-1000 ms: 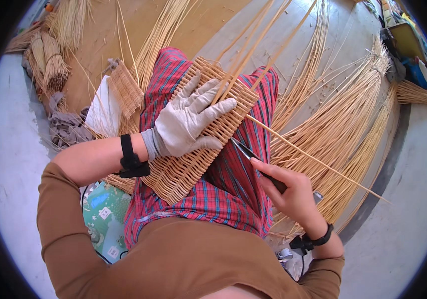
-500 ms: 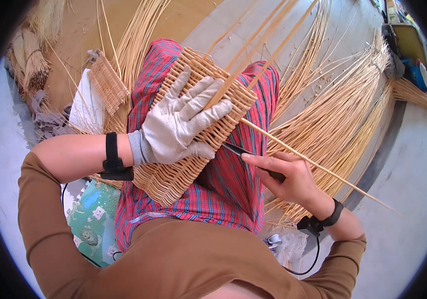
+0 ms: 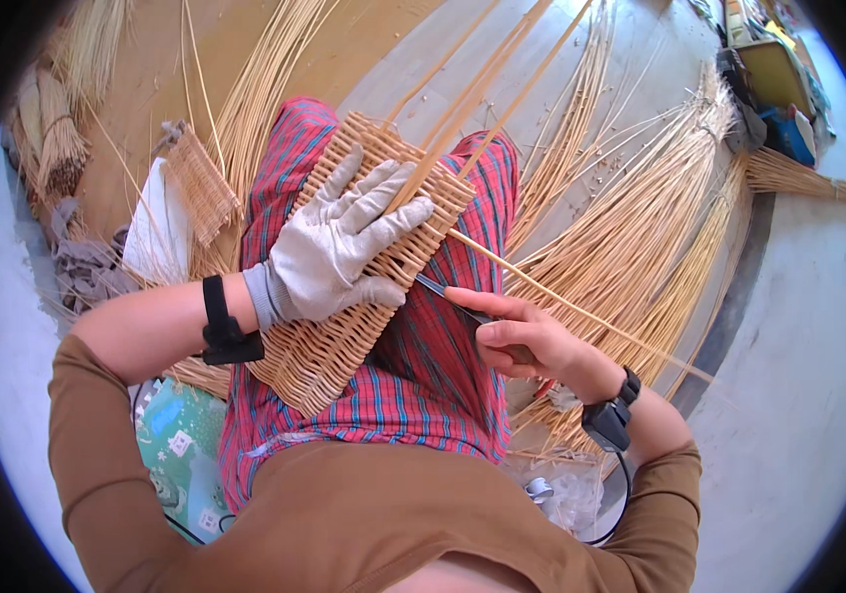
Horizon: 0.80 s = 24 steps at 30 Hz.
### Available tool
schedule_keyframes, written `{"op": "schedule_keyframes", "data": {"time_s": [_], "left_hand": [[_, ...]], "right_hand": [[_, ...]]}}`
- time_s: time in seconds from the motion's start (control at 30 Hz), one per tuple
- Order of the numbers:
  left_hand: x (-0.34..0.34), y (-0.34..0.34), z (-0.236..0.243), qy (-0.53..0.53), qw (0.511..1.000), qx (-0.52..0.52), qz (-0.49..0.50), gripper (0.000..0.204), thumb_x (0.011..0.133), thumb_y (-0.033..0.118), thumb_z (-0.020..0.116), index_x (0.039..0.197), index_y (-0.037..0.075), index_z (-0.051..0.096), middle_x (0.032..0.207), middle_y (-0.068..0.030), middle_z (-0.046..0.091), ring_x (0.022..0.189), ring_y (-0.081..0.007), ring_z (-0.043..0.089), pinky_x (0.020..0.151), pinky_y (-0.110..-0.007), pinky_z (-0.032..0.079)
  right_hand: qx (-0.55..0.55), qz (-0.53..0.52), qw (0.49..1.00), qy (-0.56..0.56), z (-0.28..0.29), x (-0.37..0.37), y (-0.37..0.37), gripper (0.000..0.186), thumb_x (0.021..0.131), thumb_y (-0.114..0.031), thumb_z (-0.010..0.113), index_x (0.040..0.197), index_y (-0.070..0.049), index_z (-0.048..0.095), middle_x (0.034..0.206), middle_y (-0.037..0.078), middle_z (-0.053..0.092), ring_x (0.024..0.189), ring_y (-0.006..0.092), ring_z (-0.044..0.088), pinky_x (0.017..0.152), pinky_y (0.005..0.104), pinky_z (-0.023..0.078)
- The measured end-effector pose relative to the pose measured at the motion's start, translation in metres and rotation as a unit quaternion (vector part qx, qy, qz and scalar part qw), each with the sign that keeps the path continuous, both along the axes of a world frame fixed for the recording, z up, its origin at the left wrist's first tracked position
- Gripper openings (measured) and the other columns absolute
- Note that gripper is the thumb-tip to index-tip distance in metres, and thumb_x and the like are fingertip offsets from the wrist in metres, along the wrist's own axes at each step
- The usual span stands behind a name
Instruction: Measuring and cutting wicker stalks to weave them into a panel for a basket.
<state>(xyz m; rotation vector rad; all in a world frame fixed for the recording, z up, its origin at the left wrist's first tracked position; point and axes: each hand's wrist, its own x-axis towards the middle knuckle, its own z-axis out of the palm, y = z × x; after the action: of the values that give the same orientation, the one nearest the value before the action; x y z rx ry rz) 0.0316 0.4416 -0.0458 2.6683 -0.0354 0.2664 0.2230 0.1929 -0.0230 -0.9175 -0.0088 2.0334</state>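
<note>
A tan woven wicker panel (image 3: 309, 366) lies tilted across my lap, on red plaid cloth (image 3: 482, 385). My left hand (image 3: 324, 252), in a whitish glove, lies flat on its weave with the fingers spread. Several flat upright strips (image 3: 477, 79) run from the far end of the panel, some passing by the gloved fingertips. One round cane (image 3: 581, 311) sticks out from the panel's right edge toward the right. Bare and closed, my right hand (image 3: 532, 341) grips a slim dark knife (image 3: 431, 285), its index finger along the tool. The knife's tip is at the panel's right edge, beside my left thumb.
Long loose canes (image 3: 631, 237) spread over the floor at right, with another bundle (image 3: 808, 181) beyond. A smaller woven piece (image 3: 202, 183) and a white sheet (image 3: 156, 232) lie at left. Tied bundles (image 3: 62, 148) stand far left. A green mat (image 3: 181, 435) is near my left elbow.
The whole view has shifted slightly. My right hand has turned a little and the knife is still at the panel's edge. My left hand keeps its place on the weave.
</note>
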Motion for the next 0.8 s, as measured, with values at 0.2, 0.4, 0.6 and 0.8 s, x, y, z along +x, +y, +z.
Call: {"op": "schedule_keyframes", "data": {"time_s": [0.2,0.4,0.6,0.8], "left_hand": [[-0.006,-0.002,0.011,0.011,0.998,-0.028,0.062,0.091,0.075,0.044,0.083,0.152,0.010,0.047,0.156,-0.0245,0.042,0.145,-0.0443,0.039,0.121,-0.051,0.032],[-0.033,-0.009,0.005,0.080,0.996,0.009,0.042,0.092,0.084,0.057,0.072,0.155,0.007,0.042,0.161,-0.0265,0.032,0.148,-0.0486,0.032,0.121,-0.055,0.028],[-0.033,-0.007,-0.002,0.068,0.997,-0.005,0.033,0.087,0.088,0.056,0.069,0.155,0.007,0.042,0.160,-0.0278,0.033,0.148,-0.0495,0.031,0.121,-0.060,0.026],[-0.039,-0.005,-0.009,0.075,0.996,-0.009,0.045,0.085,0.086,0.048,0.073,0.155,0.010,0.041,0.161,-0.0267,0.031,0.149,-0.0484,0.031,0.121,-0.063,0.024]], "right_hand": [[0.149,0.015,0.989,-0.001,-0.003,0.019,-0.001,0.069,0.106,-0.038,0.054,0.164,-0.013,0.026,0.077,0.005,0.059,0.053,0.0090,0.049,0.046,0.0209,0.037],[0.061,-0.061,0.991,-0.099,-0.140,0.030,-0.049,0.070,0.103,-0.057,0.053,0.155,-0.013,0.043,0.106,0.009,0.073,0.096,0.0117,0.068,0.074,0.0270,0.052],[-0.082,0.144,0.825,-0.541,-0.350,0.054,-0.059,0.067,0.093,-0.025,0.072,0.152,-0.006,0.045,0.118,0.015,0.071,0.102,0.0230,0.070,0.092,0.0347,0.054],[-0.206,0.055,0.717,-0.664,-0.414,0.102,-0.002,0.095,0.085,-0.033,0.078,0.160,-0.008,0.026,0.139,0.022,0.062,0.126,0.0358,0.062,0.106,0.0408,0.049]]}}
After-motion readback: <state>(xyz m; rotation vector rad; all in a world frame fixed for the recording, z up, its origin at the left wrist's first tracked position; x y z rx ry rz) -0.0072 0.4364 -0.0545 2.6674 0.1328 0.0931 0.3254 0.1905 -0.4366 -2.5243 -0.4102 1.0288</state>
